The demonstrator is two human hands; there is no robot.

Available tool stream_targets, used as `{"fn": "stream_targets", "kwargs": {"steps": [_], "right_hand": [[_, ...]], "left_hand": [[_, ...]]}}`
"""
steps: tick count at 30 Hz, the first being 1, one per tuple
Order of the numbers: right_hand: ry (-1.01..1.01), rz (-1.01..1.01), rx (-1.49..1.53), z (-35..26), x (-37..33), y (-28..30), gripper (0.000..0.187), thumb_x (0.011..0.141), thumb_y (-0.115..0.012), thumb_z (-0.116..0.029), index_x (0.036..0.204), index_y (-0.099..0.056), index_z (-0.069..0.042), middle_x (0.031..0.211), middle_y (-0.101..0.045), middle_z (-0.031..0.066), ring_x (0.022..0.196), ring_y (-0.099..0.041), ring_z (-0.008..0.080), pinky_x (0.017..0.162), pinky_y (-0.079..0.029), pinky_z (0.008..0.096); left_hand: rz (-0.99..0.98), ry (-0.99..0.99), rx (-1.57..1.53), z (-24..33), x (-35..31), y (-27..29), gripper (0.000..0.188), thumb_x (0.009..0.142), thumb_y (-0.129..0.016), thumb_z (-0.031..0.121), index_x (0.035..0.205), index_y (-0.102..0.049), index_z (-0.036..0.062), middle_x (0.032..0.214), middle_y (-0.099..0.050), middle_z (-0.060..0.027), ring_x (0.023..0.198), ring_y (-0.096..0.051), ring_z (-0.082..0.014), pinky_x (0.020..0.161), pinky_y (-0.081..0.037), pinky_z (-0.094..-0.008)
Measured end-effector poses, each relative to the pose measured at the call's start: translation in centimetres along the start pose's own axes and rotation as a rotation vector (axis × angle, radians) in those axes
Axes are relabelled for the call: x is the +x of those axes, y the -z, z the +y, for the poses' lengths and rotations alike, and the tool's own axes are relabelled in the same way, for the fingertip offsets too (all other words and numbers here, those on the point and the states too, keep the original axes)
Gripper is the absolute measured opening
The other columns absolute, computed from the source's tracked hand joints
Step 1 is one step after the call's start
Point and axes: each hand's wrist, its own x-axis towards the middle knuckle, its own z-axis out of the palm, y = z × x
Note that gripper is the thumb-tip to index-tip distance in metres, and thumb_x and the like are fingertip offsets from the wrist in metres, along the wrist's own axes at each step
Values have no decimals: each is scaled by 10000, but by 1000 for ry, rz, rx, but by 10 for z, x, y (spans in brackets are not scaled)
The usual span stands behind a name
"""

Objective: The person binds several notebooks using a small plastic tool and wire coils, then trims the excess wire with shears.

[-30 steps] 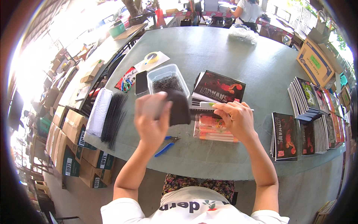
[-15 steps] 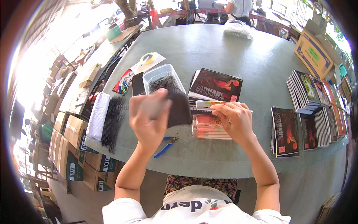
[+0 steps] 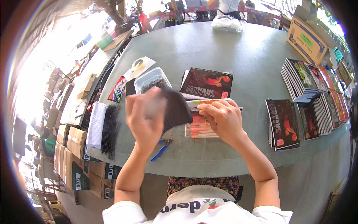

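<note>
Thumb and fingers of my right hand [image 3: 223, 117] are closed on the edge of a spiral notebook [image 3: 193, 103], whose pale and orange edge and a dark coil show beside the fingertips. My left hand [image 3: 143, 115] is curled and smeared by motion. Against it is a dark, curved sheet-like piece [image 3: 177, 114]; its kind and whether the fingers hold it cannot be made out. Behind that hand stands a clear plastic container [image 3: 165, 73] of small black coils [image 3: 156, 83]. Below my right hand lies a notebook stack [image 3: 199, 132]. Blue-handled cutters [image 3: 161, 151] lie nearer me.
A black-covered notebook [image 3: 209, 83] lies beyond my hands. At left are black plastic coils [image 3: 109, 128], a white roll [image 3: 96, 125], scissors [image 3: 118, 96] and a tape roll [image 3: 138, 64]. Notebook stacks [image 3: 302, 80] and a carton [image 3: 305, 41] fill the right side.
The view has shifted, moving the far table things left in the picture. The dark piece has changed its curve beside my blurred left hand. My right hand keeps its grip on the notebook.
</note>
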Motion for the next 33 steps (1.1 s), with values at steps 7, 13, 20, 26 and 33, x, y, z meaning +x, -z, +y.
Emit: {"fn": "stream_targets", "kwargs": {"steps": [7, 13, 20, 26, 33], "right_hand": [[160, -155, 843, -57, 26, 70, 234, 822, -635, -218, 988, -684, -60, 1081, -639, 93, 1012, -589, 264, 873, -416, 386], [651, 183, 1750, -100, 11, 86, 258, 836, -663, -280, 848, -691, -24, 834, -651, 90, 741, -596, 212, 591, -437, 281], [550, 70, 1576, -95, 6, 87, 177, 818, -649, -248, 822, -682, -74, 847, -636, 65, 764, -574, 215, 614, -427, 313], [159, 24, 395, -39, 14, 95, 398, 655, -758, -265, 1010, -648, -123, 1009, -618, 75, 987, -573, 288, 892, -429, 423], [-348, -61, 1016, 53, -21, 15, 242, 772, -753, -148, 953, -663, -15, 950, -673, 62, 920, -614, 118, 825, -491, 276]], "left_hand": [[-282, 196, -273, -7, -44, -13, 215, 729, -702, 68, 937, -652, 88, 805, -573, -123, 696, -565, -287, 628, -471, -391], [-326, 190, -281, 19, -44, -17, 274, 703, -724, 50, 969, -661, 72, 811, -577, -103, 731, -583, -276, 668, -479, -347], [-329, 171, -288, 20, -59, -21, 271, 706, -722, 54, 971, -663, 61, 834, -579, -114, 749, -585, -270, 676, -480, -342], [-169, 195, -212, 28, -45, 12, 275, 699, -703, 22, 968, -674, 69, 868, -581, -90, 793, -592, -241, 694, -483, -331], [-365, 19, -181, 24, -50, -24, 281, 714, -680, 59, 986, -655, 125, 878, -588, -100, 790, -590, -278, 653, -495, -384]]}}
